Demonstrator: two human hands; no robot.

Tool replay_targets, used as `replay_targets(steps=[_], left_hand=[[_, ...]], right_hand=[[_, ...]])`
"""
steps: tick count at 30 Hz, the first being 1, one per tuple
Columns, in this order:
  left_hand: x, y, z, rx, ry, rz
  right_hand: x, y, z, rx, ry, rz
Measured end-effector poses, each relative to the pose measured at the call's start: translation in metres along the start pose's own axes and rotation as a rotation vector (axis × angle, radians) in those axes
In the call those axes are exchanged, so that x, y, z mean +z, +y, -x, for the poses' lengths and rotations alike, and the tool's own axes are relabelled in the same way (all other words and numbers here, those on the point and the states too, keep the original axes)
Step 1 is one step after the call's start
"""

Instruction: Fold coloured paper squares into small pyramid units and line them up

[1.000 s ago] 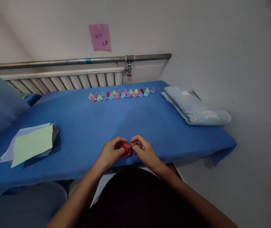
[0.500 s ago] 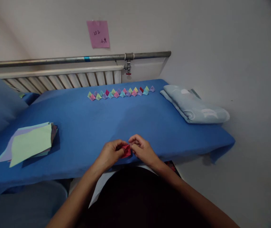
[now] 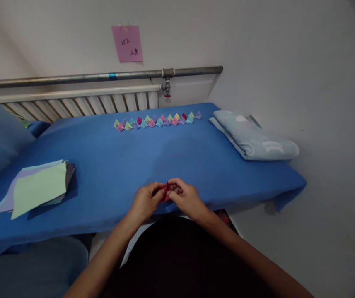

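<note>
A small piece of red folded paper is held between my two hands near the front edge of the blue-covered table. My left hand pinches its left side between thumb and fingers. On the right side, my right hand grips the paper with thumb and fingertips. A pointed red flap stands up between the fingertips, while the fingers cover much of the rest. Toward the back of the table, several small folded paper pieces in many colours sit in two staggered rows.
A stack of coloured paper sheets, pale green on top, lies at the left. A folded light-blue blanket rests at the right by the wall. Behind the table are a radiator, a metal pipe and a pink note.
My right fingers have closed onto the red paper, and a pointed flap now stands upright between both hands. The view has shifted slightly.
</note>
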State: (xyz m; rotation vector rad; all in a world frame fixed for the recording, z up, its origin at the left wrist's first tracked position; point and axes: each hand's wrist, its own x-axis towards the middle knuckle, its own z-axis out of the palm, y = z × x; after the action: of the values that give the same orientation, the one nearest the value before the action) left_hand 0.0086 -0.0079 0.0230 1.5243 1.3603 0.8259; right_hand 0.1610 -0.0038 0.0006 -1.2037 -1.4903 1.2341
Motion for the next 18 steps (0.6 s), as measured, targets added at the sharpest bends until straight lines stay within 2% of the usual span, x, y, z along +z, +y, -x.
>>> replay_targets(steps=[5,12,15,18], left_hand=[[0.0030,0.0014,0.0015,0.005,0.051,-0.123],[0.0065,0.0043,0.0017,0.024,0.106,-0.441],[0.0058,0.0054,-0.0003,0.023,0.069,-0.459],[0.0036,0.0073,-0.0021,0.011,0.043,-0.406]], right_hand=[[0.0005,0.0033,-0.0001,-0.088,0.059,0.152],[0.0010,0.0037,0.0009,-0.220,0.069,0.291],[0.0020,0.0035,0.0001,-0.225,0.036,0.355],[0.0028,0.0032,-0.0014,-0.191,0.003,0.304]])
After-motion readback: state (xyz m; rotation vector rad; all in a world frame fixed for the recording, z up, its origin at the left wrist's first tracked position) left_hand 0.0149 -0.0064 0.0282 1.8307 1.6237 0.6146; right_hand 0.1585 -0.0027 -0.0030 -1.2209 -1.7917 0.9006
